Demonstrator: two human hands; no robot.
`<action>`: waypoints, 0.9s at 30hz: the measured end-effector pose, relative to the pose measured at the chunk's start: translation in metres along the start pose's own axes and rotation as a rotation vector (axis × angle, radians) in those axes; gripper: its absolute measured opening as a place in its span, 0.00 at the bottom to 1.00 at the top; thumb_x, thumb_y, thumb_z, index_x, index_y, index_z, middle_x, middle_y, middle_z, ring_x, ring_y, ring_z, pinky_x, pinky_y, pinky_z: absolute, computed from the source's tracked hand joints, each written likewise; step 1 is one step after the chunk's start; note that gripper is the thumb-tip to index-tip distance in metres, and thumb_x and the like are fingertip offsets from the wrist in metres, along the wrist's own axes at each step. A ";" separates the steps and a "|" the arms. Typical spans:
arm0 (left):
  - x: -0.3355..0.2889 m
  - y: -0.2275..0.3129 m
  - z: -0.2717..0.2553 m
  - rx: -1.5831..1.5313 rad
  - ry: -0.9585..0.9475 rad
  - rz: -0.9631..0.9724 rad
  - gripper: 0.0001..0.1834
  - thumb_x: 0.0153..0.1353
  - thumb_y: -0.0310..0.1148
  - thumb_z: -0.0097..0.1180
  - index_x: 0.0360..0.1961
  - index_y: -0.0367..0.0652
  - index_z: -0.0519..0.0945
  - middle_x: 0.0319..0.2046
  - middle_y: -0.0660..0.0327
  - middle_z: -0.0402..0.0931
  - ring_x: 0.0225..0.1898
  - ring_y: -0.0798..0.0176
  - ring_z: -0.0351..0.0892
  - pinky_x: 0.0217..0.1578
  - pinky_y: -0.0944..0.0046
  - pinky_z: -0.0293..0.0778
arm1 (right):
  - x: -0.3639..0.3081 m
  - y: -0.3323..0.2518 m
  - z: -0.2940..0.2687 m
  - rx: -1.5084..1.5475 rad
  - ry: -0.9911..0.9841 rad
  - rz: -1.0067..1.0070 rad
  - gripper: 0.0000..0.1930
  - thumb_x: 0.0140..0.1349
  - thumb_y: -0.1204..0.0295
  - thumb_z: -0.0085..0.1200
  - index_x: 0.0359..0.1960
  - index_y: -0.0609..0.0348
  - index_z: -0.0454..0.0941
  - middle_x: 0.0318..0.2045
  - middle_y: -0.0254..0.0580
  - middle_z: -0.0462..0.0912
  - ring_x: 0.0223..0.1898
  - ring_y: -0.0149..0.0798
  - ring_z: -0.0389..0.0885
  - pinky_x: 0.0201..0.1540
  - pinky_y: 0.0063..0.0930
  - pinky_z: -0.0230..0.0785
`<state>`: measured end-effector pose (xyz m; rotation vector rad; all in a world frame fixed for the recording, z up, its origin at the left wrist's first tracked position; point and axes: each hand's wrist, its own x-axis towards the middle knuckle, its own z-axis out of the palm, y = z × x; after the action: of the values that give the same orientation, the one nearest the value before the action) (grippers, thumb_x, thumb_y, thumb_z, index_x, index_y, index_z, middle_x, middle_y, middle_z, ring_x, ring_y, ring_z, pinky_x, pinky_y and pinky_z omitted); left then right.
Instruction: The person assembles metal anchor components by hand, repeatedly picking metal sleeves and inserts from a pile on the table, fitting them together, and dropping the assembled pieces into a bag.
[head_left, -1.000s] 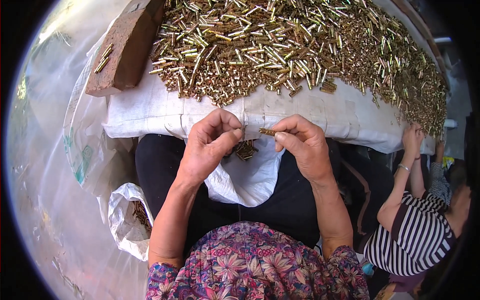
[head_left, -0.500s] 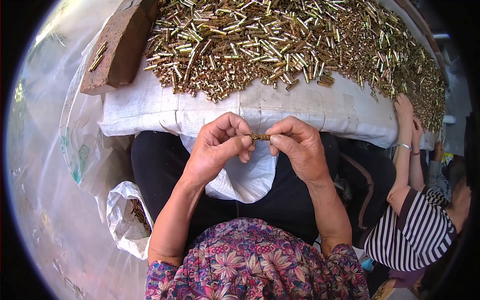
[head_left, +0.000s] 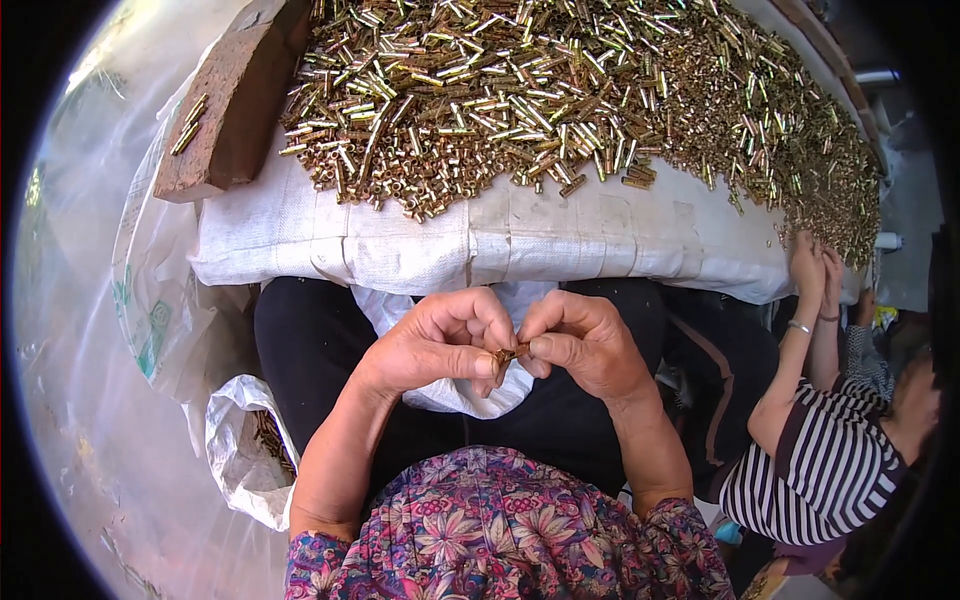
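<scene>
My left hand (head_left: 440, 340) and my right hand (head_left: 590, 345) meet over my lap, thumb and fingers of each pinched together. Between them is a small brass-coloured metal sleeve (head_left: 507, 355), gripped at both ends and mostly covered by the fingertips. It sits at a slight tilt; whether it is one piece or two fitted together I cannot tell. Beyond my hands, a large heap of similar slim metal sleeves (head_left: 500, 95) and short rings (head_left: 420, 185) is spread on a table covered with white woven cloth (head_left: 400, 245).
A reddish brick (head_left: 225, 120) at the left edge carries a few sleeves (head_left: 190, 125). By my left leg stands a white bag (head_left: 235, 470) with metal pieces inside. On the right, a person in a striped top (head_left: 820, 460) has both hands (head_left: 815, 270) at the heap's edge.
Both my hands have come lower, toward my body, and the sleeve between them has gone from level to tilted, more hidden by the fingers. The other person's hands have also shifted lower in view.
</scene>
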<state>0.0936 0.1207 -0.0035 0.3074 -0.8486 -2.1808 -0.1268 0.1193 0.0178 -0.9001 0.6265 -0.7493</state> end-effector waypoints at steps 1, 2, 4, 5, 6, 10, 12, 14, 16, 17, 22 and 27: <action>-0.001 0.000 -0.001 0.001 0.001 0.001 0.10 0.62 0.29 0.62 0.40 0.38 0.74 0.27 0.61 0.78 0.26 0.70 0.78 0.29 0.70 0.75 | -0.002 -0.001 0.002 0.000 -0.002 0.000 0.06 0.63 0.75 0.58 0.37 0.66 0.77 0.29 0.38 0.79 0.27 0.26 0.75 0.30 0.20 0.68; -0.001 -0.001 -0.001 -0.008 0.003 -0.004 0.10 0.62 0.29 0.62 0.40 0.37 0.75 0.27 0.61 0.78 0.26 0.70 0.78 0.29 0.70 0.75 | -0.004 -0.004 0.006 -0.149 0.036 -0.038 0.06 0.64 0.75 0.58 0.37 0.66 0.77 0.29 0.38 0.79 0.27 0.26 0.75 0.30 0.20 0.68; -0.003 -0.002 -0.004 -0.015 0.008 -0.008 0.09 0.62 0.29 0.61 0.39 0.37 0.75 0.27 0.60 0.77 0.26 0.69 0.78 0.29 0.69 0.76 | -0.006 -0.010 0.011 -0.297 0.071 -0.076 0.07 0.64 0.74 0.58 0.37 0.66 0.77 0.28 0.38 0.78 0.27 0.26 0.75 0.30 0.20 0.68; -0.004 -0.002 -0.005 0.005 0.014 -0.001 0.09 0.62 0.28 0.61 0.39 0.37 0.75 0.27 0.60 0.77 0.26 0.69 0.78 0.29 0.69 0.76 | -0.007 -0.012 0.012 -0.333 0.062 -0.085 0.06 0.65 0.74 0.57 0.39 0.65 0.78 0.28 0.36 0.78 0.28 0.26 0.74 0.31 0.20 0.67; -0.004 -0.003 -0.005 0.023 0.017 0.004 0.08 0.62 0.28 0.61 0.38 0.36 0.75 0.27 0.60 0.77 0.26 0.69 0.79 0.28 0.68 0.76 | -0.009 -0.013 0.012 -0.370 0.058 -0.094 0.07 0.66 0.73 0.56 0.40 0.64 0.78 0.28 0.34 0.78 0.28 0.25 0.73 0.31 0.20 0.66; -0.002 -0.004 -0.001 -0.042 -0.001 -0.002 0.08 0.62 0.28 0.61 0.38 0.36 0.75 0.27 0.59 0.77 0.26 0.68 0.79 0.28 0.68 0.76 | -0.006 -0.003 0.007 -0.111 0.010 -0.040 0.07 0.67 0.73 0.56 0.41 0.65 0.78 0.29 0.35 0.78 0.28 0.25 0.73 0.32 0.20 0.66; -0.002 -0.005 -0.001 -0.156 -0.077 -0.003 0.08 0.62 0.27 0.61 0.38 0.36 0.76 0.27 0.59 0.78 0.27 0.68 0.79 0.28 0.68 0.76 | -0.004 0.003 0.010 0.104 -0.065 -0.009 0.07 0.66 0.73 0.56 0.41 0.65 0.78 0.29 0.35 0.78 0.29 0.25 0.74 0.32 0.19 0.67; -0.007 -0.004 -0.002 -0.114 -0.035 -0.014 0.08 0.61 0.27 0.62 0.39 0.36 0.77 0.28 0.59 0.78 0.27 0.68 0.79 0.28 0.69 0.76 | -0.005 0.004 0.011 0.038 -0.043 -0.006 0.08 0.67 0.73 0.56 0.42 0.65 0.78 0.29 0.35 0.78 0.29 0.25 0.75 0.33 0.19 0.68; -0.010 0.005 -0.003 -0.070 0.004 -0.028 0.08 0.61 0.27 0.62 0.39 0.36 0.77 0.28 0.60 0.79 0.27 0.69 0.79 0.28 0.69 0.76 | -0.004 0.004 0.010 -0.029 -0.018 -0.007 0.08 0.67 0.73 0.56 0.42 0.65 0.78 0.29 0.34 0.78 0.30 0.25 0.75 0.34 0.19 0.69; -0.013 0.017 -0.003 0.081 0.092 -0.094 0.08 0.60 0.27 0.63 0.39 0.36 0.78 0.28 0.61 0.79 0.28 0.70 0.79 0.29 0.70 0.75 | -0.002 0.002 0.010 -0.089 0.002 0.034 0.08 0.65 0.74 0.57 0.41 0.66 0.78 0.30 0.36 0.79 0.30 0.25 0.76 0.34 0.19 0.69; -0.021 0.051 -0.027 0.759 0.626 0.041 0.06 0.59 0.25 0.61 0.36 0.36 0.79 0.26 0.67 0.76 0.28 0.76 0.73 0.30 0.73 0.70 | 0.013 -0.018 -0.013 -0.662 0.136 -0.093 0.07 0.62 0.75 0.60 0.40 0.64 0.81 0.32 0.32 0.81 0.33 0.21 0.75 0.37 0.16 0.69; -0.001 0.045 -0.039 1.759 0.973 0.018 0.08 0.57 0.31 0.60 0.36 0.39 0.77 0.30 0.55 0.79 0.30 0.55 0.81 0.32 0.58 0.73 | 0.067 -0.038 -0.042 -1.190 0.357 -0.395 0.04 0.59 0.80 0.55 0.36 0.63 0.77 0.29 0.36 0.79 0.30 0.29 0.75 0.35 0.26 0.68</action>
<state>0.1380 0.0802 -0.0031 1.8782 -1.7756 -0.4352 -0.1304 0.0316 0.0193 -2.0457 1.2791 -0.8821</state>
